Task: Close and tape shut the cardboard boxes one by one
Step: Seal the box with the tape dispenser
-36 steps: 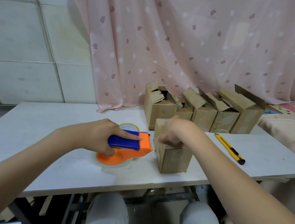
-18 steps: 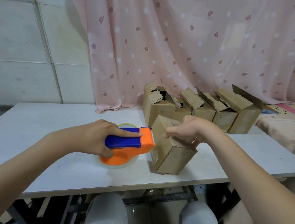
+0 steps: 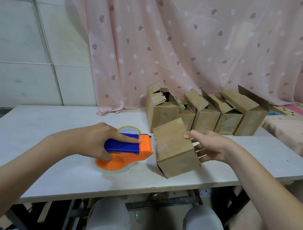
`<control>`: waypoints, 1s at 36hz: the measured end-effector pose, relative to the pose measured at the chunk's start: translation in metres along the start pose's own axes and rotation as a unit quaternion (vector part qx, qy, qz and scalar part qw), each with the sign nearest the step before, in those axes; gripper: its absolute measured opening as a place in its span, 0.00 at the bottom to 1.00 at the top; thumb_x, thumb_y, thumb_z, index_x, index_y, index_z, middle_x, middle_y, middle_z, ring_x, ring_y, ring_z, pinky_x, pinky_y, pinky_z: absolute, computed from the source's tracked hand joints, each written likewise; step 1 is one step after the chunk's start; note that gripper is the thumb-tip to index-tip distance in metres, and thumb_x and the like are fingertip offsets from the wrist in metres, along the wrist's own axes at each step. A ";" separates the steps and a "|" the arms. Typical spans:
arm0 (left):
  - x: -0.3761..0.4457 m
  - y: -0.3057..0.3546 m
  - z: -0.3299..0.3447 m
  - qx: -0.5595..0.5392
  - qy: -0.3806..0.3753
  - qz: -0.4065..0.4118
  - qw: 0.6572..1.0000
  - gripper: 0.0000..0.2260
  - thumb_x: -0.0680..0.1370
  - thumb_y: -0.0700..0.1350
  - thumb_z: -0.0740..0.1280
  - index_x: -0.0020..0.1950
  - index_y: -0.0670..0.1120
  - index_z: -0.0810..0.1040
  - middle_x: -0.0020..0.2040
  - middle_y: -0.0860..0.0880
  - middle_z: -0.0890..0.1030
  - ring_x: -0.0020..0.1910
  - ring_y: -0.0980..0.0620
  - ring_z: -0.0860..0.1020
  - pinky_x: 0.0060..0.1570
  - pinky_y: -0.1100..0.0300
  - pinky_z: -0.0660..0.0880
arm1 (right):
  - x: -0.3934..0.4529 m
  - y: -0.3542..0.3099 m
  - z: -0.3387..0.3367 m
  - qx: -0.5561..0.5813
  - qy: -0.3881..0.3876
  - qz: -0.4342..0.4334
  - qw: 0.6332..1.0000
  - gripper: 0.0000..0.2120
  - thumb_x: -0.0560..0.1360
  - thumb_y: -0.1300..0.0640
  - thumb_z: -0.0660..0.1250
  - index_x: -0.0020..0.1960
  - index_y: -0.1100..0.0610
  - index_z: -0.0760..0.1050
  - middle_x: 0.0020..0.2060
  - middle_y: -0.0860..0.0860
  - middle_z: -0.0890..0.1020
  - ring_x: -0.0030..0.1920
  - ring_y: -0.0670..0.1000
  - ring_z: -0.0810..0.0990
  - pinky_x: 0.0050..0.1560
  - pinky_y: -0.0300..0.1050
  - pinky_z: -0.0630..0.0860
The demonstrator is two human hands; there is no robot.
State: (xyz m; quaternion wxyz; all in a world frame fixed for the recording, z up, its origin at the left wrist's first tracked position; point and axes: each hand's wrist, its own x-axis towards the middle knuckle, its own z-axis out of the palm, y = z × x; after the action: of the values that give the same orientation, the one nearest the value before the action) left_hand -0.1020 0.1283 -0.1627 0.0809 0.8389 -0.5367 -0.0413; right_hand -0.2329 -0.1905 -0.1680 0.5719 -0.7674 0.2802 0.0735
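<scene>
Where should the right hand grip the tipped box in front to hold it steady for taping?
Probably across the tipped box at its right side wall, coming from the right where the right hand is already open beside it. The box leans away from the tape dispenser, which the left hand grips, leaving the left face clear.

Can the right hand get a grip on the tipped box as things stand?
Probably yes. The right hand is open against the right side of the tipped box, nothing between them; the tape dispenser sits on its other side.

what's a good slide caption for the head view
Left hand grips the orange tape dispenser while the open right hand tips a closed cardboard box on the table.
</scene>
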 end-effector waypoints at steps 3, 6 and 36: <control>0.002 0.003 -0.002 -0.003 -0.015 -0.008 1.000 0.40 0.71 0.46 0.69 0.61 0.87 0.54 0.42 0.55 0.72 0.42 0.58 0.71 0.40 0.68 0.67 | 0.002 0.007 0.001 0.022 -0.012 -0.004 1.000 0.31 0.69 0.46 0.74 0.64 0.65 0.75 0.41 0.60 0.81 0.39 0.60 0.78 0.46 0.54 0.79; 0.006 0.008 -0.005 0.003 -0.035 -0.018 0.999 0.38 0.72 0.45 0.69 0.67 0.81 0.57 0.42 0.56 0.72 0.42 0.59 0.70 0.40 0.69 0.66 | 0.004 0.014 0.001 0.041 -0.016 -0.002 0.999 0.23 0.76 0.48 0.69 0.62 0.65 0.76 0.44 0.61 0.83 0.43 0.61 0.80 0.53 0.56 0.79; 0.022 0.009 -0.004 0.003 -0.033 0.008 0.999 0.40 0.72 0.45 0.70 0.63 0.85 0.55 0.41 0.63 0.74 0.42 0.58 0.72 0.41 0.65 0.68 | -0.019 0.044 0.064 -0.580 0.103 -0.307 0.748 0.50 0.67 0.34 0.20 0.82 0.55 0.45 0.81 0.49 0.48 0.81 0.49 0.45 0.70 0.38 0.36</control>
State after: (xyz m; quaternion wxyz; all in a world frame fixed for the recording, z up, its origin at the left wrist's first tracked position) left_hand -0.1002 0.1050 -0.1570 0.0609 0.8329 -0.5460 -0.0668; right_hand -0.2580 -0.1338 -0.2178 -0.0234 -0.9990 -0.0098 -0.0367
